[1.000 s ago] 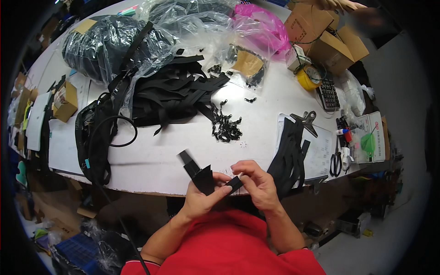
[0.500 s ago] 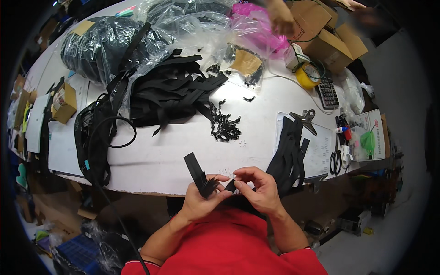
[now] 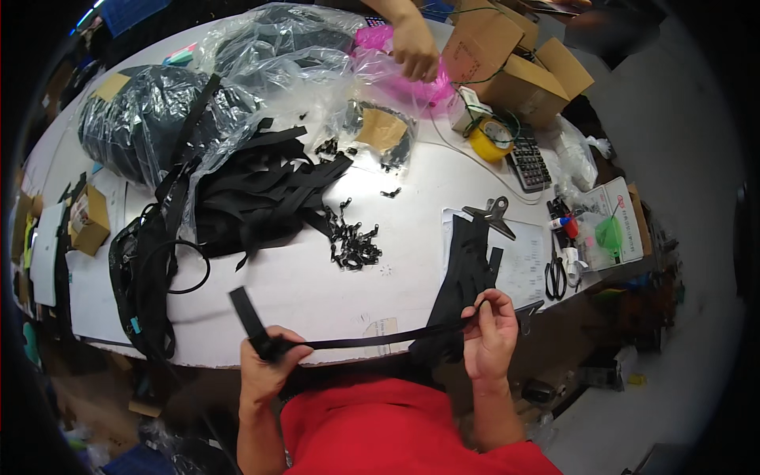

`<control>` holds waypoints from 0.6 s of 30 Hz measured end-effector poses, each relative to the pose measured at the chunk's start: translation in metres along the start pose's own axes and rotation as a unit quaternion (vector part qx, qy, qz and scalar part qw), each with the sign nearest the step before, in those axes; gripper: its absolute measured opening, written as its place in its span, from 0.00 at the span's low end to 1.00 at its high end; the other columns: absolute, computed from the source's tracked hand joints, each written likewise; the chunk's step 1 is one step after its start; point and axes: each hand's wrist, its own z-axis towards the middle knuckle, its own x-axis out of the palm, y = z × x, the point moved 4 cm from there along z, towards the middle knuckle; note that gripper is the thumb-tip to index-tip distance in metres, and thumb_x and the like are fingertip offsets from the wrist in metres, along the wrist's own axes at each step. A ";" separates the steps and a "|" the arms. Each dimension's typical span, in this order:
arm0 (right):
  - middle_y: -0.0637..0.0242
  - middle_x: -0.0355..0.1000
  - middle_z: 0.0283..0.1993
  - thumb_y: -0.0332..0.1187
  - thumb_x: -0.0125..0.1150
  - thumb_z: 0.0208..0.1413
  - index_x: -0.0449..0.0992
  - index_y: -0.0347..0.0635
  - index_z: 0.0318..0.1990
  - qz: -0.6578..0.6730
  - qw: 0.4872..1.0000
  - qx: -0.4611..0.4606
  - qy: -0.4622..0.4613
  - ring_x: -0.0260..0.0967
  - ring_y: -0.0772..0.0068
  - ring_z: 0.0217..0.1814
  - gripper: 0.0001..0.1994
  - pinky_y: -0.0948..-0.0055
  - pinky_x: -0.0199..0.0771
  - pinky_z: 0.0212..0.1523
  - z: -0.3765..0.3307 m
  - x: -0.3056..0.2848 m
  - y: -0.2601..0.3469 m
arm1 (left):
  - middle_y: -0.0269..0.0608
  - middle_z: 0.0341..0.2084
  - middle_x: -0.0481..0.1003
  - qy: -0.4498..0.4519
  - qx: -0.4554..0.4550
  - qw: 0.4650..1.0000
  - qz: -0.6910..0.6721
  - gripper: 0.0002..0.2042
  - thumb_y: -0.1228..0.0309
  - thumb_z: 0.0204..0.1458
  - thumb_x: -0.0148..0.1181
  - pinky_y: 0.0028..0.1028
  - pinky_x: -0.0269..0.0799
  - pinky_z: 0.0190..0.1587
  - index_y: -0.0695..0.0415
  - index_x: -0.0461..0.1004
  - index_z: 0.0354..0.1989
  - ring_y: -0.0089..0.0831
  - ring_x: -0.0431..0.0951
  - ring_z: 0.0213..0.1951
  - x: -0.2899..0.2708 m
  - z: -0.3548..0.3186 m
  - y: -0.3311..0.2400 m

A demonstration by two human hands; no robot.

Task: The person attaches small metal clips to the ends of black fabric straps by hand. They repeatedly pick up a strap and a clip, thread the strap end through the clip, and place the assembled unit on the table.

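My left hand [image 3: 271, 366] grips one end of a black webbing strap [image 3: 356, 342] at the table's near edge, the strap's short end sticking up above the fist. My right hand [image 3: 489, 336] pinches the strap's other end, so the strap is stretched flat between both hands. Just behind my right hand lies a stack of black straps [image 3: 467, 273] on a clipboard [image 3: 522, 265]. A small heap of black clips [image 3: 355, 241] sits on the white table [image 3: 317, 285] beyond the strap.
A pile of loose black straps [image 3: 261, 190], plastic bags [image 3: 142, 127] of black goods and cardboard boxes [image 3: 522, 63] fill the far side. Another person's hand [image 3: 416, 47] reaches into a pink bag [image 3: 412, 75]. Scissors [image 3: 556, 273], yellow tape [image 3: 491, 141] and a calculator [image 3: 526, 162] lie at right.
My hands were close together on a small black piece; they have moved apart and now pull a long strap taut. The other person's hand has come down onto the pink bag.
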 end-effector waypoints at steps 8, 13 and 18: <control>0.62 0.73 0.41 0.26 0.59 0.61 0.73 0.37 0.48 -0.329 0.890 0.104 0.298 0.74 0.70 0.39 0.09 0.72 0.76 0.40 -0.040 0.013 -0.015 | 0.32 0.28 0.70 -0.060 0.014 0.958 -0.280 0.08 0.81 0.58 0.54 0.19 0.57 0.21 0.60 0.73 0.44 0.15 0.60 0.19 0.002 0.002 0.015; 0.63 0.76 0.40 0.30 0.62 0.61 0.75 0.36 0.47 -0.268 0.887 0.119 0.356 0.74 0.71 0.42 0.10 0.74 0.74 0.44 -0.053 0.068 -0.033 | 0.38 0.32 0.76 0.120 0.122 0.985 -0.035 0.13 0.82 0.51 0.66 0.22 0.70 0.35 0.61 0.77 0.46 0.24 0.75 0.31 0.063 -0.016 0.007; 0.69 0.76 0.39 0.30 0.56 0.65 0.74 0.35 0.45 -0.126 0.872 0.298 0.368 0.72 0.82 0.40 0.07 0.79 0.73 0.45 -0.049 0.056 -0.061 | 0.39 0.31 0.77 0.126 0.162 0.979 0.005 0.20 0.77 0.49 0.71 0.23 0.72 0.32 0.61 0.75 0.51 0.24 0.76 0.30 0.063 -0.023 0.017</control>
